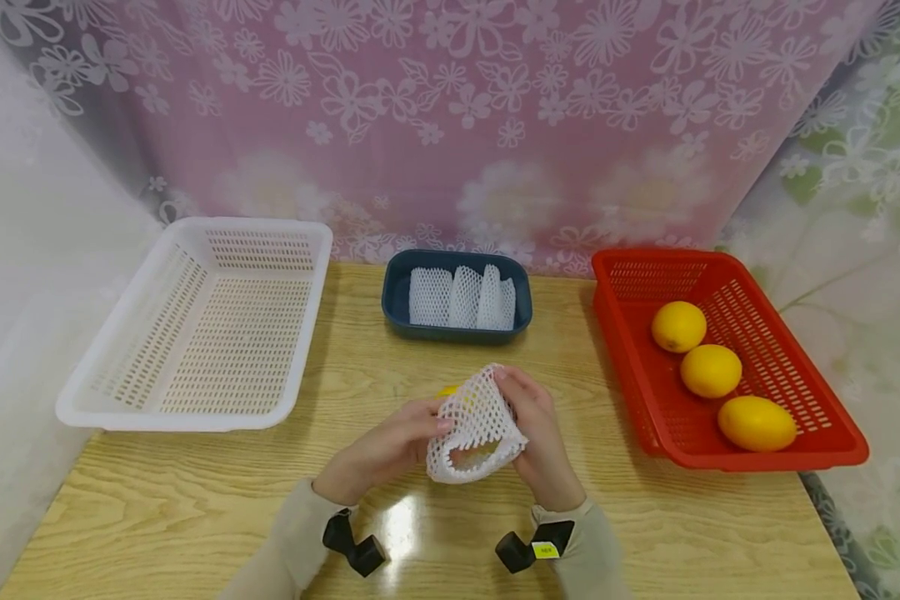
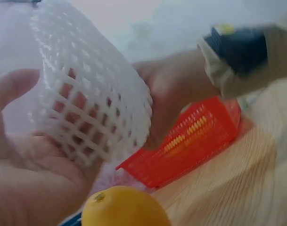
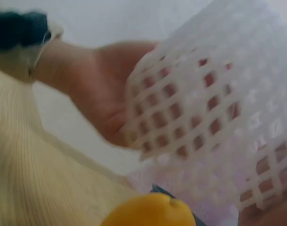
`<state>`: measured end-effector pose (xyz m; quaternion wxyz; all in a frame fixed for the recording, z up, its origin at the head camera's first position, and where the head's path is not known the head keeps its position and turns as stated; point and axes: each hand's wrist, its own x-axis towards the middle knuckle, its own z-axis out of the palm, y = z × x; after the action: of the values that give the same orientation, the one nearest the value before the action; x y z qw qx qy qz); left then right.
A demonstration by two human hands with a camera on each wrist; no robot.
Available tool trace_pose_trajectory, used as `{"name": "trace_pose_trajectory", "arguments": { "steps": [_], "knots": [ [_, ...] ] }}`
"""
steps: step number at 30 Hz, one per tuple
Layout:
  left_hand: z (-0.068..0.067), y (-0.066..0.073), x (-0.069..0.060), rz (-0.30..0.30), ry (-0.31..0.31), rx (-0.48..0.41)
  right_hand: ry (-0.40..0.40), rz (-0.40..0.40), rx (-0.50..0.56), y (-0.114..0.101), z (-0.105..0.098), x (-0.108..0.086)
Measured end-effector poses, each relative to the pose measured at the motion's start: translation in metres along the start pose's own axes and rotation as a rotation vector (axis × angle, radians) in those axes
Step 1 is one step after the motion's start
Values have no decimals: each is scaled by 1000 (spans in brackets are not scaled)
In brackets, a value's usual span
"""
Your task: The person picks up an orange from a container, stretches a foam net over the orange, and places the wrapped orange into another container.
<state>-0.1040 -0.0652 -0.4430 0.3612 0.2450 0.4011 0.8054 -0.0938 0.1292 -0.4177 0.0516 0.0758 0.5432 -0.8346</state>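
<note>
A white foam fruit net (image 1: 480,417) is held between both hands above the table, its mouth spread toward the person. My left hand (image 1: 386,446) holds it from the left, thumb against the mesh and fingers showing through the holes in the left wrist view. On the other side my right hand (image 1: 540,433) grips the net near its top and rim. Beyond the net lies a yellow lemon (image 1: 447,390), mostly hidden in the head view; the left wrist view shows the same lemon (image 2: 124,209) below the net, apart from both hands.
At the back middle, a dark blue tray (image 1: 457,335) carries several folded foam nets (image 1: 429,297). To the right, a red basket (image 1: 622,367) contains three lemons (image 1: 711,371). A white basket (image 1: 232,333) stands at the left. Everything is on a wooden table (image 1: 195,500).
</note>
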Motion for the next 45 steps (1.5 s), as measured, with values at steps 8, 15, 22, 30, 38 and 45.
{"name": "trace_pose_trajectory", "arguments": {
  "steps": [8,15,22,30,38,45],
  "knots": [
    [-21,-6,2,171,164,-337,133,-17,-105,21,-1,23],
    [-40,-17,5,108,315,-324,211,5,-155,44,-14,37],
    [-54,-27,7,72,399,-303,237,5,-161,61,-23,44],
    [-60,-36,8,50,456,-315,257,-34,-255,71,-27,47],
    [-65,-44,8,-11,506,-245,285,-122,-418,78,-34,49],
    [-63,-51,11,45,618,-74,289,-153,-523,79,-36,50]
  ]
}}
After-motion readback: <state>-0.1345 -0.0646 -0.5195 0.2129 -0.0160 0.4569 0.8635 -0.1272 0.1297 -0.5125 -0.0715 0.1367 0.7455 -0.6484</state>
